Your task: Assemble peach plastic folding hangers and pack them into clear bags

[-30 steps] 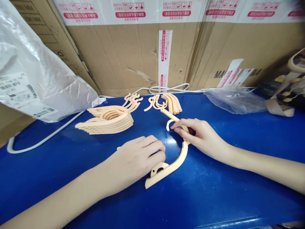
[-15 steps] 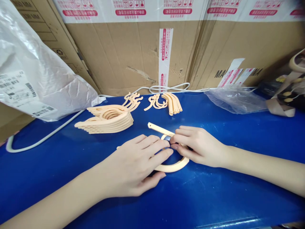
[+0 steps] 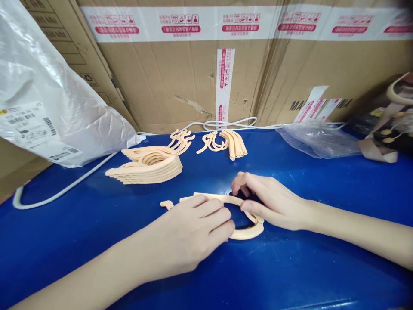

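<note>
Peach plastic hanger (image 3: 247,233) folded flat, curved, on blue table (image 3: 306,267).

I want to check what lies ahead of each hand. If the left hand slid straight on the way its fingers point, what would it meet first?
Probably the right hand, just past the folded peach hanger that the left hand already presses on.

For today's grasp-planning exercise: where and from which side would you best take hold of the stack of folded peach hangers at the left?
Probably grip the stack of folded hangers across its broad rounded body, coming from above with fingers down its near and far sides. It lies flat on the blue table, layers aligned, so a side pinch should keep them together; the thin hooks at its far end look too slender.
</note>
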A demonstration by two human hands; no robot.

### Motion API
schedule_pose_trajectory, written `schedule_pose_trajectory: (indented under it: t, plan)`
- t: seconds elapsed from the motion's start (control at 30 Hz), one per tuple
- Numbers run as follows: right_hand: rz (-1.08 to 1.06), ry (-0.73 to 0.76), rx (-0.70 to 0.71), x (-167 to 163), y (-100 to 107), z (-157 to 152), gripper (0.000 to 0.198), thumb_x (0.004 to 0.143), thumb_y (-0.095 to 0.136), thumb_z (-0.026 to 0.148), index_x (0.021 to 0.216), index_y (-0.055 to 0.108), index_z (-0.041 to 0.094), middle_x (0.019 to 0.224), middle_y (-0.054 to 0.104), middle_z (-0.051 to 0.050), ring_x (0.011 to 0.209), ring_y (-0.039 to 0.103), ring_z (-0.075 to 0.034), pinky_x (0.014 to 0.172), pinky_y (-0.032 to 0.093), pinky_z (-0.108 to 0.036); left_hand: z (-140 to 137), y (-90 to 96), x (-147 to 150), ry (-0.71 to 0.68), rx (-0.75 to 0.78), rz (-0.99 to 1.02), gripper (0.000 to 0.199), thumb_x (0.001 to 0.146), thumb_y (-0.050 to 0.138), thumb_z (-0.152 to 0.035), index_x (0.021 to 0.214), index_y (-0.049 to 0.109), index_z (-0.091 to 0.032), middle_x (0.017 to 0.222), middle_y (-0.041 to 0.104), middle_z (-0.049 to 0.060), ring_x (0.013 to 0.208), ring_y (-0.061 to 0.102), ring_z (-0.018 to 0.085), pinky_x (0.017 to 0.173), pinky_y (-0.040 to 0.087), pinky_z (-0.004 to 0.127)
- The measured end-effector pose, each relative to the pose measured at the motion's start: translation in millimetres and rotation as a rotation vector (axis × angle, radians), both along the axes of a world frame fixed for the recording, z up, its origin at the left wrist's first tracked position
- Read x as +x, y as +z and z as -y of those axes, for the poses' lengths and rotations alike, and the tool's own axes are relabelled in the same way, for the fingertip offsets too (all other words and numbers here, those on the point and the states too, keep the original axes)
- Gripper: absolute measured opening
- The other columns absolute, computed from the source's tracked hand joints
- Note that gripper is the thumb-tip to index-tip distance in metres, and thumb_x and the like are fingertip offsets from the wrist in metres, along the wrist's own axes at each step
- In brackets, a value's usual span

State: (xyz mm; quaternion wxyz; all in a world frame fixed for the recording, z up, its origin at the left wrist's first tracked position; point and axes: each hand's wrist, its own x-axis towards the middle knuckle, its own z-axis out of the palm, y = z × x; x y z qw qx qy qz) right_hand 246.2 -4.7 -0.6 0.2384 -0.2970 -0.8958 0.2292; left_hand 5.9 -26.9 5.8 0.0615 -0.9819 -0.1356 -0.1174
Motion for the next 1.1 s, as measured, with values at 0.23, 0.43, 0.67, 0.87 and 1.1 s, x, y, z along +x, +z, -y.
schedule_pose_trajectory:
  t: [0.23, 0.43, 0.67, 0.87, 1.1]
  plan:
    - [0.077, -0.073, -0.090, -20.5, 11.5, -8.4, 0.015, 0.097, 0.049, 0.029, 0.105, 0.058, 0.020, 0.094, 0.059, -0.001, 0.075, 0.055, -0.011, 0.068, 0.044, -0.025, 18.1, 2.6, 7.1, -0.081, -0.030, 0.045, 0.030, 0.100, 0.035, -0.011, 0.109, 0.063, -0.014, 0.104, 0.068, 0.003, 0.096, 0.058, 0.020, 0.083, 0.045, 0.035]
    - [0.247, 0.024, 0.079, -52.1, 18.9, -26.3, 0.022, 0.093, 0.056, 0.037, 0.101, 0.066, 0.018, 0.097, 0.060, -0.003, 0.079, 0.059, -0.014, 0.067, 0.043, -0.027, 25.1, 4.4, 10.2, -0.108, -0.055, 0.041, 0.028, 0.101, 0.037, -0.012, 0.105, 0.065, -0.014, 0.108, 0.069, 0.002, 0.094, 0.059, 0.019, 0.080, 0.048, 0.033]
    - [0.236, 0.124, 0.170, -91.1, 17.5, -38.4, 0.038, 0.087, 0.059, 0.055, 0.101, 0.068, 0.020, 0.096, 0.059, -0.003, 0.081, 0.057, -0.016, 0.056, 0.034, -0.025, 25.0, 0.0, 12.3, -0.114, -0.094, 0.077, 0.030, 0.101, 0.035, -0.012, 0.106, 0.064, -0.015, 0.109, 0.068, 0.004, 0.098, 0.062, 0.019, 0.080, 0.051, 0.031]
    - [0.268, 0.140, 0.171, -101.7, 24.4, -42.2, 0.012, 0.086, 0.060, 0.026, 0.084, 0.067, 0.017, 0.091, 0.059, -0.003, 0.077, 0.055, -0.015, 0.057, 0.033, -0.025, 17.2, 5.1, 4.8, -0.048, -0.260, 0.027, 0.023, 0.096, 0.040, -0.008, 0.100, 0.061, -0.014, 0.113, 0.063, 0.007, 0.098, 0.064, 0.017, 0.082, 0.053, 0.026]
    - [0.427, 0.006, 0.034, -48.8, 36.9, -53.3, 0.012, 0.086, 0.061, 0.027, 0.082, 0.069, 0.019, 0.090, 0.062, -0.003, 0.081, 0.059, -0.016, 0.066, 0.041, -0.026, 7.5, 8.2, 3.3, 0.149, -0.373, 0.110, 0.024, 0.090, 0.034, -0.007, 0.093, 0.056, -0.017, 0.110, 0.062, 0.006, 0.100, 0.060, 0.020, 0.084, 0.052, 0.033]
